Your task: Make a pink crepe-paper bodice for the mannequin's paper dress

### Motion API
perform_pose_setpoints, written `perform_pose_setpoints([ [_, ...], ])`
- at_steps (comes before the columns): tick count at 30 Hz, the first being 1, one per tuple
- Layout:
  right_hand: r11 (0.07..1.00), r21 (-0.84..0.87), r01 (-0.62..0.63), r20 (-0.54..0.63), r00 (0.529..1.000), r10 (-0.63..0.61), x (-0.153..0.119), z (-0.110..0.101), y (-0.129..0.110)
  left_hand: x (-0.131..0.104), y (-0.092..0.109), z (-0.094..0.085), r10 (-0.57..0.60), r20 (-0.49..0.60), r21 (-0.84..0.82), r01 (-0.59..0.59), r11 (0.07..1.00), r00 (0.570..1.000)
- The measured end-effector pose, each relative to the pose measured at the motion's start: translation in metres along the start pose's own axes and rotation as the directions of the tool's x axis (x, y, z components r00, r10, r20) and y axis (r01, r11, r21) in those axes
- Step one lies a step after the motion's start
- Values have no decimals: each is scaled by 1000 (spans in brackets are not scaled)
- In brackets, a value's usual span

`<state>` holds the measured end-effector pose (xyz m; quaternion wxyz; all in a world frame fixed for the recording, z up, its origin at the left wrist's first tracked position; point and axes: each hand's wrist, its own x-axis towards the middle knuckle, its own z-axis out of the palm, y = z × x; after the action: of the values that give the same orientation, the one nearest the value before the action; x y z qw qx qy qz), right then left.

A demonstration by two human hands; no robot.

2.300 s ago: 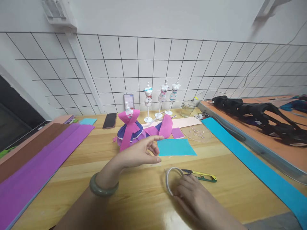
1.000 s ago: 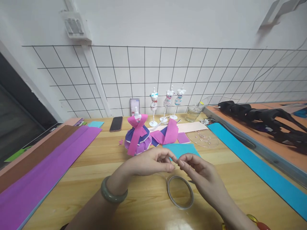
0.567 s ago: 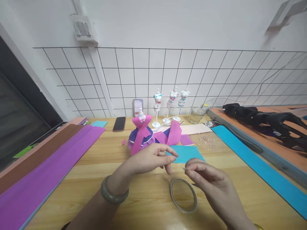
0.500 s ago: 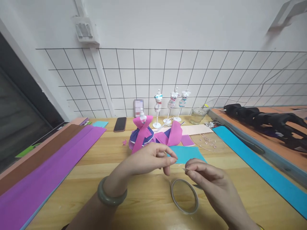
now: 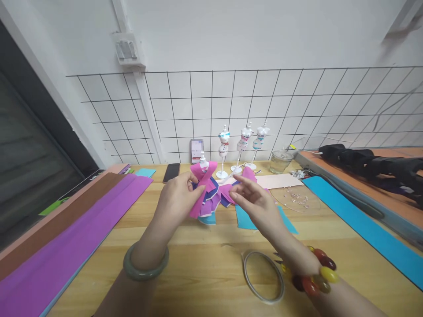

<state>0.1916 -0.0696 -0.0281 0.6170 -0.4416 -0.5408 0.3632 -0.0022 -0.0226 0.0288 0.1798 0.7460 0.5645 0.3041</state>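
Observation:
A small dress form [image 5: 202, 159] wears a dress of pink, navy and purple paper [image 5: 211, 204], standing mid-table. At its left side my left hand [image 5: 178, 198] has thumb and fingers closed on the pink paper band that hangs down the dress. My right hand [image 5: 254, 200] is raised to the right of the dress, its fingers curled, thumb and index tips apart; nothing shows clearly between them. Behind its fingers lies a folded pink and navy paper piece [image 5: 249, 174]. Nearer me is a thin roll of tape [image 5: 246, 274], with a dark pointed tool partly hidden under my right wrist.
Three white dress forms [image 5: 224, 145] stand at the back beside a glass jar [image 5: 280, 162]. A phone [image 5: 172, 172] lies flat at the back left. Purple paper [image 5: 82, 229] lies on the left, blue paper [image 5: 350, 220] on the right. Small gems [image 5: 297, 198] sit on a clear round sheet.
Both hands have moved forward from above the tape roll to either side of the dress. My left hand has taken hold of the band; my right hand's pinch has loosened.

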Motion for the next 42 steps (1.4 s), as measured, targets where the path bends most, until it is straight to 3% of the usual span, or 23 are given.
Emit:
perform_pose_setpoints([
  [4,995,-64,81,-9,997,-82,31,14,16,-2,5,5,-10,-17,35,10,999,1000],
  [10,985,21,173,190,966,-173,51,30,25,-1,7,11,-18,43,63,16,998,999],
  [22,982,157,106,208,968,-138,55,40,22,1,1,11,-1,97,-63,7,998,995],
  [30,982,179,64,175,980,-95,54,40,21,2,-3,-10,89,259,-412,27,911,962],
  [37,961,274,29,130,989,-67,54,44,28,6,-17,-17,-22,258,-316,106,943,966],
  [42,945,327,-12,135,990,-34,55,45,30,11,-19,-6,17,254,-359,77,930,967],
])
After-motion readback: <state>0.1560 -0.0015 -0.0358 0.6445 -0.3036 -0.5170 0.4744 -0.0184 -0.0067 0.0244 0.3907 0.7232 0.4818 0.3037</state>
